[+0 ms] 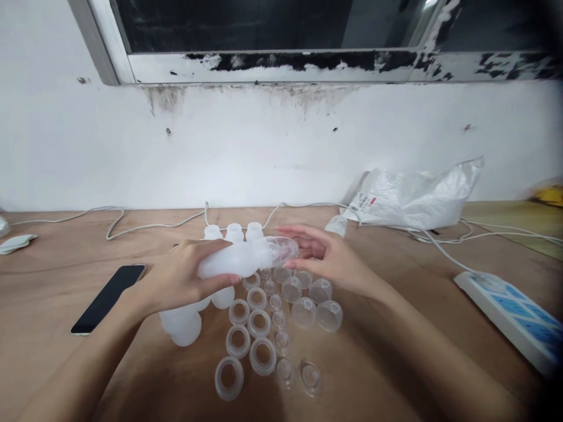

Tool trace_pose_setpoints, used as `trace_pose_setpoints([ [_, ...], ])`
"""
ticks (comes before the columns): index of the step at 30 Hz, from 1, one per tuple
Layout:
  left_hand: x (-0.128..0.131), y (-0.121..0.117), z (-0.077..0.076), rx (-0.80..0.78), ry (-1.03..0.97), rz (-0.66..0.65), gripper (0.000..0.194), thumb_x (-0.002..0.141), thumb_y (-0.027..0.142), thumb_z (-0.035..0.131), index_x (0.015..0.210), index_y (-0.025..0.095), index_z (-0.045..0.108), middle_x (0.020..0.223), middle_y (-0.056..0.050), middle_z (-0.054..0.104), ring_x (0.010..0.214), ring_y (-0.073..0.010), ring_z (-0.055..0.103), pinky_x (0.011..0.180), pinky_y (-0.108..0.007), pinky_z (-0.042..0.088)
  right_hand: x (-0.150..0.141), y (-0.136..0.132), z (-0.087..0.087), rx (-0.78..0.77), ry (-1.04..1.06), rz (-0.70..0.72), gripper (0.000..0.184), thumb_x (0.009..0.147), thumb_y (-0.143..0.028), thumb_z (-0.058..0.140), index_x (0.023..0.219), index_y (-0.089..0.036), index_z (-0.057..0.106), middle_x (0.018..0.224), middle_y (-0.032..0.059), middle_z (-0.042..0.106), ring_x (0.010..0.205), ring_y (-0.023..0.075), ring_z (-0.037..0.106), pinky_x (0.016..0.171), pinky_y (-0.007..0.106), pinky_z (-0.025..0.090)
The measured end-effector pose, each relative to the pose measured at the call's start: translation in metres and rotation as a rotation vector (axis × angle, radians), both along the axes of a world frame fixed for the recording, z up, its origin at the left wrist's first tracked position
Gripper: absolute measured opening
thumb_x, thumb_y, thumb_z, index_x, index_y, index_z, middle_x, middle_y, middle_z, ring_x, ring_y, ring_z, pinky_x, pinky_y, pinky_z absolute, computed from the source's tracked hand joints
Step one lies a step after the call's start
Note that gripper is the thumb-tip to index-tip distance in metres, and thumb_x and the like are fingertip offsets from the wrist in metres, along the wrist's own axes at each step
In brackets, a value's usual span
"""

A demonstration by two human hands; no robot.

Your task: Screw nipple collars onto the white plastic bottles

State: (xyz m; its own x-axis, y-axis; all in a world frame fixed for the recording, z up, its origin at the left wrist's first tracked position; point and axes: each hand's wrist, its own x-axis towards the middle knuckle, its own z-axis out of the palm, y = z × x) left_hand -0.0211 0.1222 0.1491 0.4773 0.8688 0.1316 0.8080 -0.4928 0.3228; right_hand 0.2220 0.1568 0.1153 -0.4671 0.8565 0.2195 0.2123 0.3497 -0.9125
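Tipped on its side above the table is a frosted white baby bottle (231, 259), with my left hand (187, 272) closed around its body. A clear dome cap (284, 251) covers its right end. My right hand (328, 255) has its thumb and fingers around that cap. Below lie white screw rings (263, 356), clear nipples (282, 339) in a column, and several clear dome caps (329, 316) to the right. More white bottles (182, 325) stand under and beyond my left hand, partly hidden by it.
A black phone (108, 299) lies at the left. To the right is a white and blue power strip (514, 316). A plastic bag (413, 196) rests against the wall, and a white cable (162, 225) runs along the table's back.
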Motion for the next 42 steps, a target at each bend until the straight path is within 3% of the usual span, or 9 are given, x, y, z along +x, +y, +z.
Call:
trace_pose_setpoints([
  [5, -0.001, -0.001, 0.002, 0.018, 0.026, -0.005, 0.027, 0.079, 0.041, 0.049, 0.092, 0.018, 0.058, 0.068, 0.001, 0.059, 0.058, -0.0133, 0.051, 0.054, -0.023, 0.034, -0.002, 0.001, -0.004, 0.000, 0.011, -0.029, 0.046, 0.064, -0.028, 0.070, 0.109, -0.023, 0.060, 0.112, 0.0050, 0.062, 0.085, 0.0174, 0.064, 0.081, 0.036, 0.053],
  [18, -0.003, 0.000, -0.005, 0.044, 0.051, -0.006, 0.029, 0.077, 0.044, 0.051, 0.090, 0.019, 0.058, 0.068, 0.000, 0.060, 0.059, -0.0149, 0.053, 0.055, -0.024, 0.036, -0.001, 0.001, -0.007, 0.241, -0.184, -0.024, 0.041, 0.070, -0.032, 0.066, 0.110, -0.027, 0.060, 0.107, 0.0007, 0.065, 0.087, 0.0175, 0.062, 0.077, 0.033, 0.052],
  [22, 0.001, 0.000, -0.004, 0.010, 0.022, -0.001, 0.025, 0.078, 0.041, 0.051, 0.088, 0.020, 0.059, 0.070, 0.000, 0.059, 0.060, -0.0143, 0.052, 0.055, -0.023, 0.036, -0.001, -0.001, -0.005, 0.227, -0.152, -0.062, 0.042, 0.067, -0.032, 0.068, 0.108, -0.026, 0.061, 0.101, 0.0008, 0.067, 0.081, 0.0173, 0.063, 0.071, 0.033, 0.053],
  [29, 0.005, -0.003, -0.005, -0.008, 0.017, 0.017, 0.025, 0.078, 0.040, 0.049, 0.089, 0.020, 0.058, 0.068, 0.000, 0.058, 0.059, -0.0144, 0.052, 0.053, -0.022, 0.036, -0.001, 0.000, -0.008, 0.137, -0.047, -0.027, 0.044, 0.063, -0.031, 0.070, 0.106, -0.025, 0.062, 0.101, 0.0016, 0.067, 0.084, 0.0177, 0.063, 0.076, 0.035, 0.052],
  [38, 0.003, -0.001, -0.010, 0.012, 0.047, 0.016, 0.030, 0.077, 0.042, 0.050, 0.097, 0.020, 0.056, 0.077, -0.001, 0.061, 0.066, -0.0172, 0.055, 0.056, -0.024, 0.036, -0.002, 0.001, -0.012, 0.200, -0.133, -0.007, 0.045, 0.067, -0.034, 0.068, 0.110, -0.024, 0.060, 0.100, 0.0014, 0.067, 0.089, 0.0179, 0.060, 0.082, 0.034, 0.048],
  [42, 0.007, -0.005, -0.007, 0.007, 0.050, 0.006, 0.030, 0.078, 0.042, 0.049, 0.095, 0.019, 0.056, 0.071, -0.001, 0.060, 0.061, -0.0161, 0.053, 0.054, -0.024, 0.035, -0.003, -0.001, -0.010, 0.217, -0.097, -0.013, 0.044, 0.065, -0.034, 0.070, 0.107, -0.026, 0.062, 0.100, 0.0001, 0.067, 0.089, 0.0169, 0.061, 0.080, 0.032, 0.049],
])
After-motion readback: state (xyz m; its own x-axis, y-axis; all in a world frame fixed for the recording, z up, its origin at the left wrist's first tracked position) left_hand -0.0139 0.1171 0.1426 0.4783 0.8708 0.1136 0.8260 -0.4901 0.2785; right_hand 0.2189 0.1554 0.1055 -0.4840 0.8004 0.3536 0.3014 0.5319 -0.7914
